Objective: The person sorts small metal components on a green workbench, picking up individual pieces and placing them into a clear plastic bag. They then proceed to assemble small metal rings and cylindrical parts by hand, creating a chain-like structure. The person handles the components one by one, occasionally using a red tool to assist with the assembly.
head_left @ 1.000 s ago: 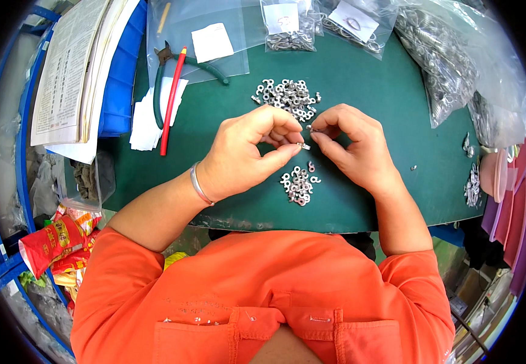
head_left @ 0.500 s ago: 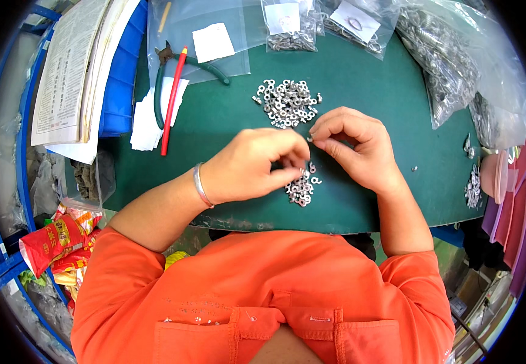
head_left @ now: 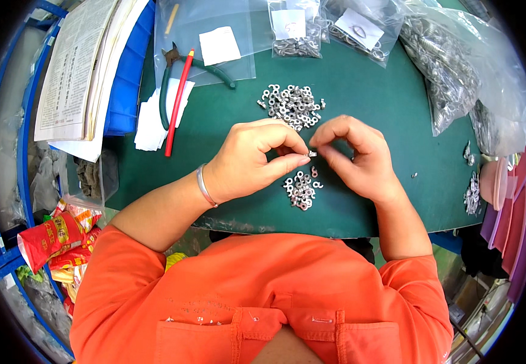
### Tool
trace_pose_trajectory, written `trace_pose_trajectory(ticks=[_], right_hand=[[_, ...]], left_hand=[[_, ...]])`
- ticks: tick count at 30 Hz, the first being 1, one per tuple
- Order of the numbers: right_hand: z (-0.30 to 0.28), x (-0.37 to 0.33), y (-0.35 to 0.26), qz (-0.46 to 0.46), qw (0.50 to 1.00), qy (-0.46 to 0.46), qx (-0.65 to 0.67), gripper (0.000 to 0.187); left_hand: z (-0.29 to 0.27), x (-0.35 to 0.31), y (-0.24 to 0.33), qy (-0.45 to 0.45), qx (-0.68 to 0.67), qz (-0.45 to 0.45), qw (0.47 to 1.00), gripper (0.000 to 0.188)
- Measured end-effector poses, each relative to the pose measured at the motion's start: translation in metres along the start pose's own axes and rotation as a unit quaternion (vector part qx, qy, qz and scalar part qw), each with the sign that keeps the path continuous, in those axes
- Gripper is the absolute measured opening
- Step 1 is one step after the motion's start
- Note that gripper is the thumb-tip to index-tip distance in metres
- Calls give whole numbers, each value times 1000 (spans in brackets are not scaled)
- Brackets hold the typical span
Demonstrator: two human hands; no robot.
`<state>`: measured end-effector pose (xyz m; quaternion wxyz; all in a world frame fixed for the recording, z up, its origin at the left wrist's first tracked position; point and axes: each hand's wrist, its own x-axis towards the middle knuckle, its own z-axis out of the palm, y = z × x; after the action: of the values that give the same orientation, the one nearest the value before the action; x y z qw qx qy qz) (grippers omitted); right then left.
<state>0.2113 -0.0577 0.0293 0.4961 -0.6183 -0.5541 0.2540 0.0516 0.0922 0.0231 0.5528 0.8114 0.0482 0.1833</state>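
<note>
My left hand (head_left: 254,159) and my right hand (head_left: 355,155) meet fingertip to fingertip over a green mat (head_left: 372,97). Between them they pinch one small silver metal part (head_left: 312,154). Just below the fingertips lies a small heap of the same ring-shaped metal parts (head_left: 300,187). A larger heap of such parts (head_left: 292,104) lies on the mat beyond the hands. A metal bangle circles my left wrist (head_left: 203,185).
Clear bags of metal parts (head_left: 451,67) lie along the far and right edges. A red pencil (head_left: 178,103), green-handled pliers (head_left: 172,67) and white paper slips (head_left: 151,118) sit at the left, beside stacked papers on a blue tray (head_left: 126,79). Pink discs (head_left: 505,200) stand at the right.
Both hands dipped toward the near heap half a second ago and have come back up a little, the fingertips still together on the small part.
</note>
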Motion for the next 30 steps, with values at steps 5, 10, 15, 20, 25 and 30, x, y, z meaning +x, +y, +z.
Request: trace_pose_trajectory(ticks=[5, 10, 15, 20, 25, 30], right_hand=[[0, 9, 11, -78, 960, 21, -269, 22], [-8, 4, 12, -26, 974, 12, -223, 20], [0, 7, 8, -11, 967, 19, -252, 17], [-3, 6, 10, -36, 959, -9, -283, 16], [-2, 7, 5, -77, 947, -13, -312, 14], [1, 5, 6, -82, 975, -4, -207, 17]], left_hand=[[-4, 2, -5, -113, 18, 115, 987, 11], [-3, 4, -6, -61, 81, 111, 989, 10], [-5, 5, -12, 4, 209, 47, 977, 29], [-4, 4, -14, 2, 188, 28, 982, 28], [-4, 4, -8, 10, 163, 16, 986, 27], [-1, 2, -6, 11, 68, -20, 997, 22]])
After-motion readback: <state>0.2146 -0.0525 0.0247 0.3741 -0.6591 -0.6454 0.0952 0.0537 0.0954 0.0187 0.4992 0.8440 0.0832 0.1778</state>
